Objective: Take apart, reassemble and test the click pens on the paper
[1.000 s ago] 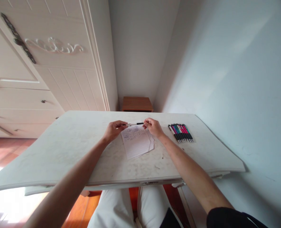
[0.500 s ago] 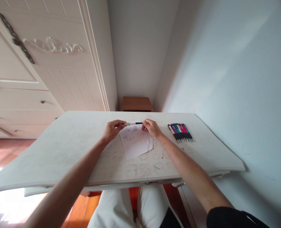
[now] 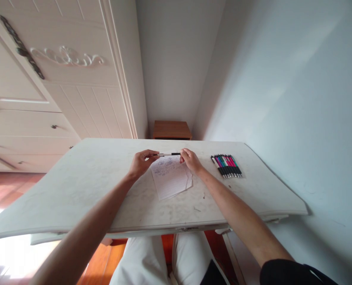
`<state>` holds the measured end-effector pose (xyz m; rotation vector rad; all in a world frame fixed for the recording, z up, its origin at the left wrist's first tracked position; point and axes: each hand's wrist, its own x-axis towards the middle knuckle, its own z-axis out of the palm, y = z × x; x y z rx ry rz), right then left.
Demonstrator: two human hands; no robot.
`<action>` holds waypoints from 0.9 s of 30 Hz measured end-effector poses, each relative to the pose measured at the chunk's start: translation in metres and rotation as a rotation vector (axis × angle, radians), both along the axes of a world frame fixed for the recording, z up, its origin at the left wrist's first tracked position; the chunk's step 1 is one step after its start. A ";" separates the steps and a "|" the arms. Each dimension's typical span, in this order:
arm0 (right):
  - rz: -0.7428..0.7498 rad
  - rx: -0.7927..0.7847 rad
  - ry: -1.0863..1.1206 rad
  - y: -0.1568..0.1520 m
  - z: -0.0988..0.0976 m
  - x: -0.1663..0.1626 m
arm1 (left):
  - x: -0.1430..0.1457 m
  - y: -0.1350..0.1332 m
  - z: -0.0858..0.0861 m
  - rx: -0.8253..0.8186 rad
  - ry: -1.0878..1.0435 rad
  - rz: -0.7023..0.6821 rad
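A white pen with a black grip is held level above the far edge of some paper sheets. My left hand pinches its clip end between thumb and fingers. At the black end, the fingers of my right hand are closed round the tip, which they hide. Beneath lie the paper sheets, with dense scribbles on the upper part and a torn right edge. To the right of my right hand, a row of pens in several colours lies side by side, with black grips toward me.
The white table carries a few small dark scraps near its front edge. A pale wardrobe stands on the left, and a wall borders the right. Behind the table is a small wooden cabinet.
Both hands and the pen appear very slightly farther right, along with a small shift of the whole view. The grip on the pen looks the same.
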<state>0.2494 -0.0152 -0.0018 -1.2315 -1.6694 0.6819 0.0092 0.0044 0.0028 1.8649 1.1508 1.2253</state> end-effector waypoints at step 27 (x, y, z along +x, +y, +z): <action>0.482 -0.331 0.303 -0.022 0.025 -0.018 | 0.010 -0.017 0.013 -0.260 -0.183 -0.281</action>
